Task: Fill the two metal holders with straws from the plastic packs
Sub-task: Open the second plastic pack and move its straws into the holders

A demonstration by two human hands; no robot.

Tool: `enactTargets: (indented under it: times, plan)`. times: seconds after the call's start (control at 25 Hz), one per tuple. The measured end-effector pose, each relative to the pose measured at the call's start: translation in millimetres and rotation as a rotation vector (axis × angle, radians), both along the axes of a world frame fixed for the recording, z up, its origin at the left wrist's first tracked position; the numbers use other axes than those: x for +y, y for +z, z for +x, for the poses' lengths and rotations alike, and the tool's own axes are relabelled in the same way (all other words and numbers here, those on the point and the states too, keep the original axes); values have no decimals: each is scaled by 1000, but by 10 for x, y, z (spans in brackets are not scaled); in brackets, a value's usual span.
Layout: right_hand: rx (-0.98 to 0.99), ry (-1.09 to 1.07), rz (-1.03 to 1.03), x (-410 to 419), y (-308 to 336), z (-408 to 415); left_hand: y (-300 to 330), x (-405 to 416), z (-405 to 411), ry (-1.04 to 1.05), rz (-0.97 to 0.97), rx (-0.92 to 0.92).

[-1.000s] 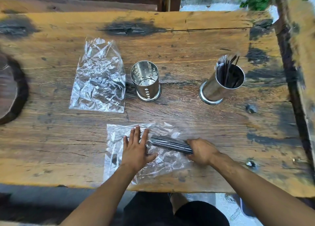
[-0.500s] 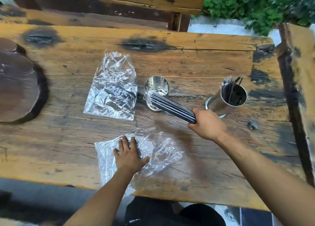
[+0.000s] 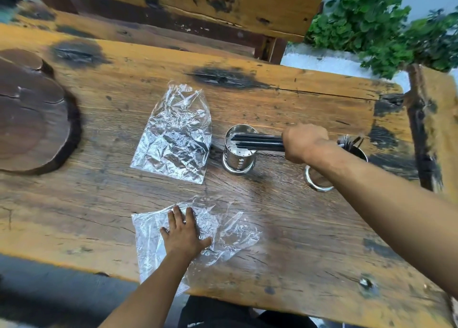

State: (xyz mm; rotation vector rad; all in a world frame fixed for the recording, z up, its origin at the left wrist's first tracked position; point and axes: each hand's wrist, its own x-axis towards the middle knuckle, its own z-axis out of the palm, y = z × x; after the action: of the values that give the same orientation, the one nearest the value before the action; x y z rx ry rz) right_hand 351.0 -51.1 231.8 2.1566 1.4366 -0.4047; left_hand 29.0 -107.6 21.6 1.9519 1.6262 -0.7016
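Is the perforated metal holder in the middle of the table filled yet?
Not yet. The perforated holder stands upright, its holed floor bare; the right hand holds the black straws level across its mouth.

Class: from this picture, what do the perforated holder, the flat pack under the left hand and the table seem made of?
Perforated holder: shiny metal, probably steel; mirror reflections.
Flat pack: thin clear plastic film; crinkled, see-through.
Table: worn wood; grain, cracks, dark stains.

Your left hand [image 3: 184, 233] lies flat, palm down, fingers straight and slightly spread, forearm coming up from the lower edge. Your right hand [image 3: 303, 142] is closed in a fist-like grip, arm stretched forward from the right.
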Motion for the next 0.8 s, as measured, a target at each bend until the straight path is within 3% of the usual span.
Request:
enactTargets:
  times: [0.36, 0.64, 0.8]
  plan:
    - [-229, 269, -193, 755, -339, -450, -5, 26, -19, -19, -39, 12]
    - [-190, 348, -241, 793, -441, -414, -47, 28, -19, -25, -27, 20]
    - [-22, 425, -18, 698, -405, -370, -46, 30, 10, -24, -33, 33]
